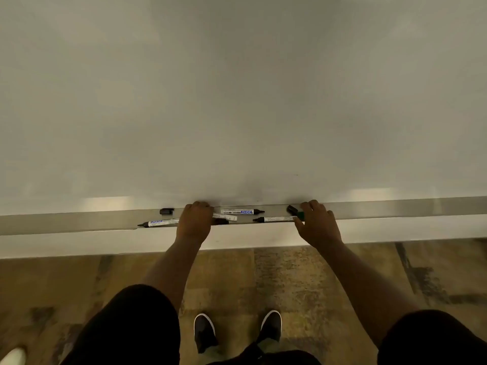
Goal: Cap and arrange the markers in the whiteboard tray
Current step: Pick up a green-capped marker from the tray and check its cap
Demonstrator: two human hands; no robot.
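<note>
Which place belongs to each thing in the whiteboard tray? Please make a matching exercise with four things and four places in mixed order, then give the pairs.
Things:
1. loose black cap
2. green cap
3. left hand
4. marker with blue print

Places:
A. between the two hands, at the back of the tray
B. at the fingers of the right hand
C. far left, alone near the board
D. over a marker in the tray's middle

Pairs: 1-C, 2-B, 3-D, 4-A

The person is wearing black short sleeves (pixel 137 320), leaving bare forearms, and dark slip-on shoes (pixel 205 330) with white soles.
</note>
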